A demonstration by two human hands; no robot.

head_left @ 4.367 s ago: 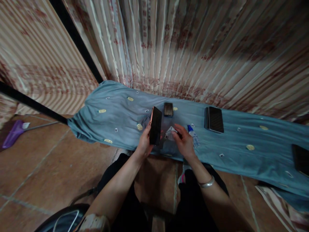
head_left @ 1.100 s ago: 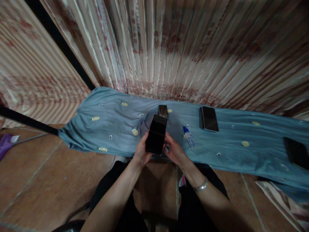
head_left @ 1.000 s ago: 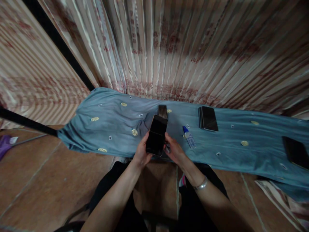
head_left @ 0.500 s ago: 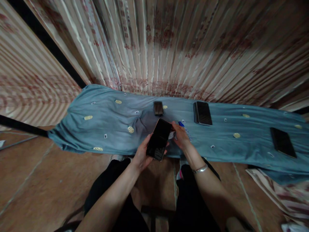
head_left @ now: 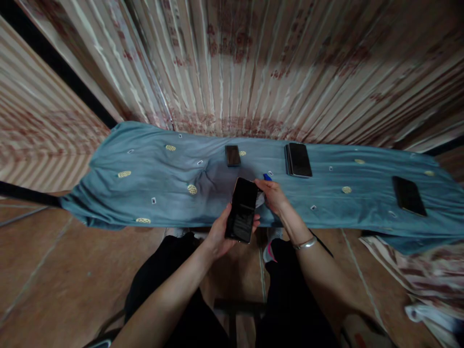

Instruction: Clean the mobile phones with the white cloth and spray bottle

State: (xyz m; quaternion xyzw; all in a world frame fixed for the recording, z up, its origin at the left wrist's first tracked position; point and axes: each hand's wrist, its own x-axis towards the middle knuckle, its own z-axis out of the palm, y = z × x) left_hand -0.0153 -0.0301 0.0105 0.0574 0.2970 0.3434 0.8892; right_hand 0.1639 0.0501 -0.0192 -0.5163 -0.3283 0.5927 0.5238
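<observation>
My left hand point(head_left: 220, 231) is wrapped round a black smartphone point(head_left: 242, 210), holding it tilted with its dark screen up above the front edge of the bench. At the phone's upper right corner, my right hand point(head_left: 272, 195) is closed with fingertips touching the edge. A crumpled white cloth point(head_left: 260, 199) shows beneath its fingers; whether it is paper or fabric I cannot tell. Just beyond my right hand a small blue item point(head_left: 267, 177) lies on the teal cloth cover point(head_left: 174, 179).
At the back of the cover lies a small dark square item point(head_left: 232, 155), blurred out. Stacked dark phones or tablets point(head_left: 299, 159) lie to its right. Another dark device point(head_left: 409, 195) rests at the far right. A pleated curtain point(head_left: 224, 72) hangs behind; black poles point(head_left: 61, 72) stand left.
The phone has turned more upright in my left hand. My right hand stays at its upper right edge, slightly shifted. The whole view has moved a little to the right.
</observation>
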